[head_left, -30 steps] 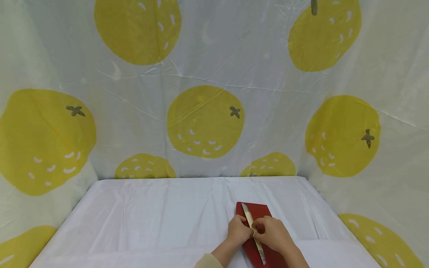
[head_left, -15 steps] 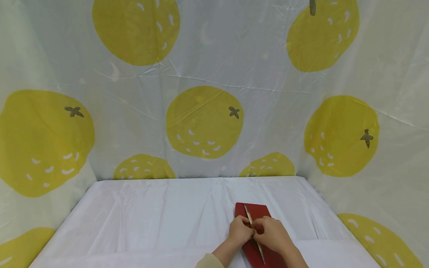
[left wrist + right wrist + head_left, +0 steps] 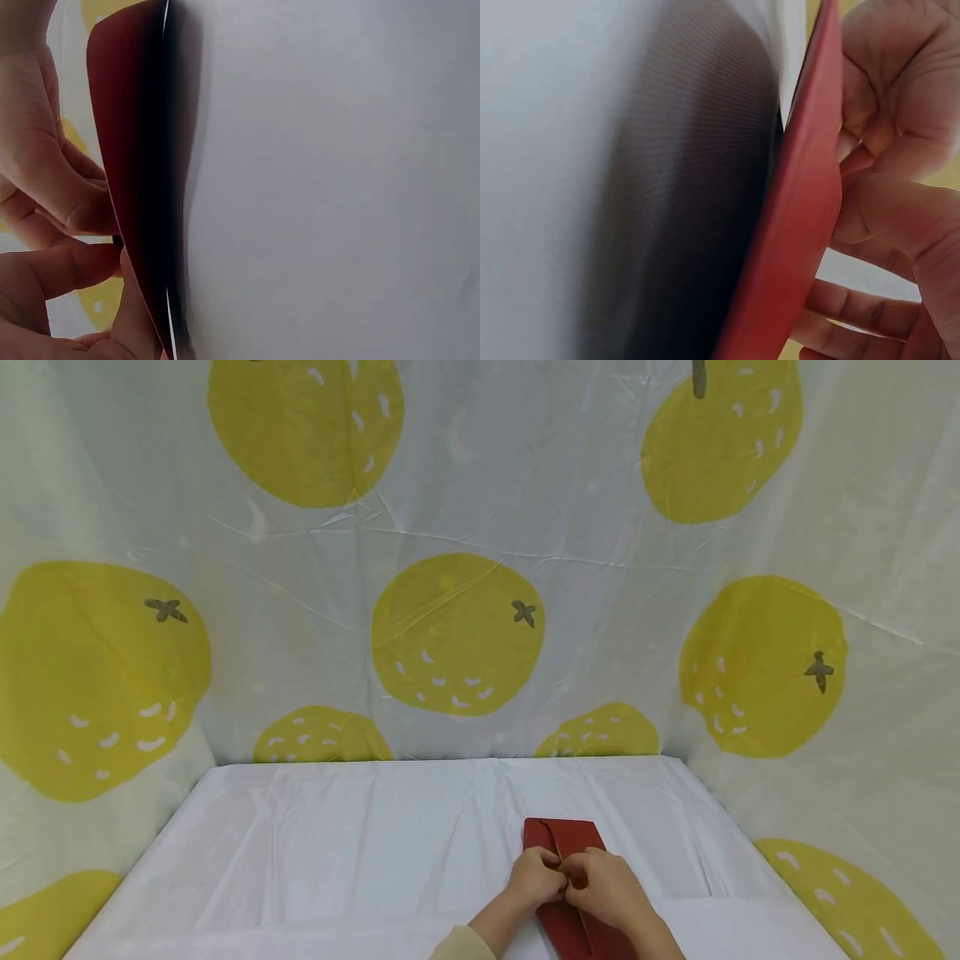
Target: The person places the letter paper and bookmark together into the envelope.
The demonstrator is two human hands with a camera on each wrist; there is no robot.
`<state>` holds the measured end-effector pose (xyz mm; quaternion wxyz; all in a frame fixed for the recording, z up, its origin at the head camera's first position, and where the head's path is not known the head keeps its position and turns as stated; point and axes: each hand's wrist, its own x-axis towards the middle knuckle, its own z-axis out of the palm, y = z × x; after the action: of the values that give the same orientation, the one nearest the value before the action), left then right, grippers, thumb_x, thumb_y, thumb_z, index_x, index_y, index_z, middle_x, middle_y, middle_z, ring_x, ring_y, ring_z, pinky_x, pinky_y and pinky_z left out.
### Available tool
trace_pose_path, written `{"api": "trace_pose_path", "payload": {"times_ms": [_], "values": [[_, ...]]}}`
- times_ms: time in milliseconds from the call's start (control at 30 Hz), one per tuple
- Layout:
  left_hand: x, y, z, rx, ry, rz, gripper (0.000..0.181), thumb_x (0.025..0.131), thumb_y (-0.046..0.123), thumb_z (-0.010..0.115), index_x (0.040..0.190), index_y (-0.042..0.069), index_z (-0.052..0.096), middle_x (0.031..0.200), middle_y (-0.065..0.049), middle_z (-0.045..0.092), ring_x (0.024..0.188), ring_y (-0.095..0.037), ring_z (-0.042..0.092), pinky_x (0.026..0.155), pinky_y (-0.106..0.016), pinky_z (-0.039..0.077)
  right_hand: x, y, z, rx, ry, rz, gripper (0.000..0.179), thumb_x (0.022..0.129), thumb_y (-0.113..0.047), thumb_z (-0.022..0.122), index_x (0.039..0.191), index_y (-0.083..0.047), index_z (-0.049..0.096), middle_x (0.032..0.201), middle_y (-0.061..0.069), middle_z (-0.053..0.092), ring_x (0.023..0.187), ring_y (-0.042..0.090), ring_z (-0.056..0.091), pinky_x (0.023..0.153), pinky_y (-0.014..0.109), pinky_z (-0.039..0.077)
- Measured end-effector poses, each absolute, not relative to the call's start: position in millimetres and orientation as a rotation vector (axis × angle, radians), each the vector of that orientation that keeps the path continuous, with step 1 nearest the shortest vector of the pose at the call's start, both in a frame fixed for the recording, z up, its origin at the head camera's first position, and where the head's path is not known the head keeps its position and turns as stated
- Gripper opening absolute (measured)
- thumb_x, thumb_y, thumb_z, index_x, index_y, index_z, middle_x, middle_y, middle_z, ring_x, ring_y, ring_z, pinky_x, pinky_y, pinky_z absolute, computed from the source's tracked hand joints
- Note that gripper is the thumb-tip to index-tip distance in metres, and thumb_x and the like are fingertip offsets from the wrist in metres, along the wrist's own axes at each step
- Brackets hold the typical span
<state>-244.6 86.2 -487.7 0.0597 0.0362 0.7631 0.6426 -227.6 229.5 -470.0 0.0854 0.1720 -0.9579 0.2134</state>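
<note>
A red envelope (image 3: 576, 835), long and flat with a flap running down its length, lies on the white cloth at the near right. At the middle of the flap's edge, my left hand (image 3: 537, 877) pinches from the left side. Fingers of my right hand (image 3: 609, 887) are bent in and pinch the same edge from the right, with the fingertips of both hands nearly meeting. In the left wrist view the red side (image 3: 124, 127) of the envelope stands edge-on beside the fingers. The right wrist view shows its red side (image 3: 791, 217) too. The exact pinch point is partly hidden by the fingers.
White cloth (image 3: 337, 843) covers the table. Behind and at both sides hang pale curtains (image 3: 315, 577) printed with large yellow fruit.
The flap, whose cream underside with patterned ends showed as a strip, has folded down until only a thin dark seam shows. Both hands stay in nearly the same place.
</note>
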Motion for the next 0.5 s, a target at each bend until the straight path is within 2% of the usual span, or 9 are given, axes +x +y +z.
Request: {"api": "trace_pose_path", "payload": {"times_ms": [167,300,500], "values": [[-244.4,71.7,-482.7,0.093,2.306,1.930,0.015,0.076,-0.008,0.064,0.090,-0.003,0.061,0.068,-0.005,0.059,0.055,-0.014,0.064,0.054,-0.025,0.055,-225.8,227.6,-470.5,0.495,-2.882,0.589,0.019,0.067,-0.013,0.076,0.084,-0.022,0.072,0.071,-0.011,0.047,0.058,0.006,0.041,0.053,0.026,0.037],[-244.7,51.0,-475.1,0.115,2.448,1.839,0.012,0.076,-0.003,0.062,0.088,0.001,0.061,0.057,-0.001,0.058,0.051,-0.011,0.059,0.051,-0.023,0.050,-225.4,225.8,-469.5,0.468,-2.938,0.577,0.018,0.070,-0.014,0.076,0.087,-0.019,0.073,0.073,-0.009,0.047,0.059,0.007,0.042,0.054,0.027,0.038],[-249.7,9.5,-464.0,0.130,2.611,1.685,0.013,0.079,0.004,0.063,0.092,0.000,0.062,0.061,0.000,0.059,0.055,-0.011,0.057,0.053,-0.026,0.044,-224.6,227.7,-469.5,0.447,-2.971,0.552,0.018,0.071,-0.015,0.078,0.088,-0.020,0.073,0.075,-0.008,0.048,0.061,0.008,0.042,0.055,0.029,0.040]]}}
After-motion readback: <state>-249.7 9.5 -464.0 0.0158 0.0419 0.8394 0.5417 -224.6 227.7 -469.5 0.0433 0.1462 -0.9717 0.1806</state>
